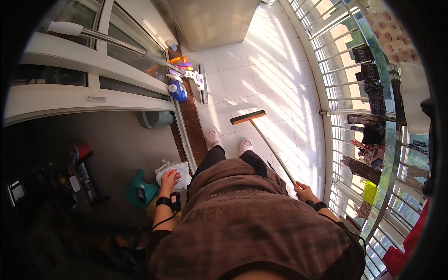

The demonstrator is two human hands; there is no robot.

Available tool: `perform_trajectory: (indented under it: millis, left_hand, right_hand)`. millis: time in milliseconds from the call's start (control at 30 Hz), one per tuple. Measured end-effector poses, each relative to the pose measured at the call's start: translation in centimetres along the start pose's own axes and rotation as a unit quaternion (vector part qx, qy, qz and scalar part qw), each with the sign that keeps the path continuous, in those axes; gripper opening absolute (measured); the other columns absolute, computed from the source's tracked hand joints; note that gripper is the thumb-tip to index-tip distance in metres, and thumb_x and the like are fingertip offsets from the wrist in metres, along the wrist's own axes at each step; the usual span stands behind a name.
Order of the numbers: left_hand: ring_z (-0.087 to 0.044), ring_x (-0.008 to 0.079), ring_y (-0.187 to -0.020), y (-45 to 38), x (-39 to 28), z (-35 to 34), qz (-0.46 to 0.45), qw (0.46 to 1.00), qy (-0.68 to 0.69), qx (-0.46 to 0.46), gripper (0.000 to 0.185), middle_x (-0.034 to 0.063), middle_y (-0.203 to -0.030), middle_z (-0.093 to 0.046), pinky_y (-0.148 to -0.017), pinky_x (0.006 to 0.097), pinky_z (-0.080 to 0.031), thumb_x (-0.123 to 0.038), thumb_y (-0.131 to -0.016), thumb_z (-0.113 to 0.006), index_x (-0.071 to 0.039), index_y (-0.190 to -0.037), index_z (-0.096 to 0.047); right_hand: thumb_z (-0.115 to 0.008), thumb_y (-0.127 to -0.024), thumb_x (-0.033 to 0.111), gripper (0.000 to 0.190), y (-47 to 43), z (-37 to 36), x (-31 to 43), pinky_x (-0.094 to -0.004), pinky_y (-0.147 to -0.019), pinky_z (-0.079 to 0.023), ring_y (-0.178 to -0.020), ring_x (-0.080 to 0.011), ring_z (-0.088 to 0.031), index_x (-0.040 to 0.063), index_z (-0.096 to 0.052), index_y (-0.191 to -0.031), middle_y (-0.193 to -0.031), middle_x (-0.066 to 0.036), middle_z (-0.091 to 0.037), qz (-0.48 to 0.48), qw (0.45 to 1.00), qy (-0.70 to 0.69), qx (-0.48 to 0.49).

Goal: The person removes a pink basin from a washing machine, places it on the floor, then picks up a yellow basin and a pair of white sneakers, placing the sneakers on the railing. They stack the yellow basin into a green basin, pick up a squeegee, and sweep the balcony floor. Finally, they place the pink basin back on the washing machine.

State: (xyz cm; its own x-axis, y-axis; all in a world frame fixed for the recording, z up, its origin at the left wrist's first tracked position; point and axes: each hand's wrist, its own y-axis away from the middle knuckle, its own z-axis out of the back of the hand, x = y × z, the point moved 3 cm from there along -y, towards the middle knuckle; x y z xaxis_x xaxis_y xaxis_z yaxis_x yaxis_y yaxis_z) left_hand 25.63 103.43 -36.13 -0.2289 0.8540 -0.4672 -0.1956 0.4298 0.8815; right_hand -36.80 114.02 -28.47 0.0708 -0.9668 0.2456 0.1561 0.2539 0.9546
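My right hand (303, 191), low at the right of my body, is closed around the upper end of a long-handled floor brush or squeegee (274, 154). Its wide black and orange head (247, 117) is over the white floor tiles in front of my feet, which wear pink slippers (213, 139). Whether the head touches the floor is hard to tell. My left hand (170, 179) hangs at the left with loosely curled fingers and nothing in it. Behind it in the view is a white plastic bag (183, 171).
Along the sliding door's sill stand a blue detergent bottle (177, 91) and colourful packets (181, 63). A white-headed mop with a metal pole (115, 44) leans there. A cabinet (213, 21) stands ahead. Laundry (374, 94) hangs by the barred windows at right; a teal container (139, 190) is at left.
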Motion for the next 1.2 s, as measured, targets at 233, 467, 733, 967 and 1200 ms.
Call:
perform_trajectory:
  millis: [233, 467, 733, 967, 1200]
  left_hand:
    - [-0.062, 0.0121, -0.071, -2.7, -3.8, 2.5, -0.036, 0.999, 0.016, -0.019, 0.018, 0.0033, -0.087, -0.062, -0.054, 0.0197, -0.043, -0.017, -0.089, -0.051, -0.008, -0.103, -0.056]
    - [-0.061, 0.0117, -0.074, 0.7, -3.0, 3.8, -0.003, 0.997, 0.058, -0.06, 0.016, 0.0019, -0.089, -0.062, -0.06, 0.0223, -0.043, -0.02, -0.089, -0.051, -0.01, -0.102, -0.055]
    - [-0.059, 0.0117, -0.081, 6.6, -1.6, 2.6, 0.01, 0.987, 0.131, -0.098, 0.017, -0.0001, -0.094, -0.06, -0.071, 0.026, -0.04, -0.023, -0.089, -0.051, -0.013, -0.104, -0.054]
    - [-0.06, 0.0136, -0.079, 0.9, -1.7, -0.3, 0.002, 0.99, 0.136, -0.047, 0.019, 0.0025, -0.092, -0.061, -0.065, 0.0251, -0.042, -0.021, -0.089, -0.051, -0.011, -0.104, -0.054]
    - [-0.06, 0.0128, -0.076, -4.7, -8.3, -4.2, -0.016, 0.999, 0.03, -0.021, 0.017, 0.0023, -0.088, -0.061, -0.062, 0.0233, -0.044, -0.021, -0.089, -0.052, -0.01, -0.102, -0.055]
  right_hand:
    - [-0.06, -0.083, 0.022, 0.052, -4.0, -6.1, 4.5, -0.0278, -0.034, -0.036, -0.039, -0.0118, -0.043, 0.016, -0.041, -0.131, -0.056, -0.003, -0.048, 0.007, 1.0, 0.022, 0.015]
    - [-0.057, -0.082, 0.024, 0.049, -15.4, -12.8, 32.4, -0.0275, -0.035, -0.034, -0.041, -0.0108, -0.04, 0.018, -0.044, -0.129, -0.064, -0.004, -0.048, 0.051, 0.996, 0.078, -0.001]
    - [-0.054, -0.084, 0.017, 0.021, -18.1, -17.4, 53.8, -0.022, -0.037, -0.036, -0.044, -0.009, -0.042, 0.007, -0.055, -0.103, -0.066, -0.003, -0.05, 0.127, 0.99, 0.064, 0.017]
    - [-0.059, -0.084, 0.026, 0.043, -13.3, -7.2, 38.0, -0.0213, -0.038, -0.032, -0.043, -0.0066, -0.037, 0.015, -0.048, -0.124, -0.061, 0.002, -0.045, 0.091, 0.989, 0.118, 0.022]
    - [-0.06, -0.082, 0.021, 0.052, -4.4, 2.2, 13.8, -0.026, -0.034, -0.033, -0.038, -0.0102, -0.04, 0.014, -0.042, -0.13, -0.056, -0.002, -0.048, 0.014, 0.999, 0.02, -0.034]
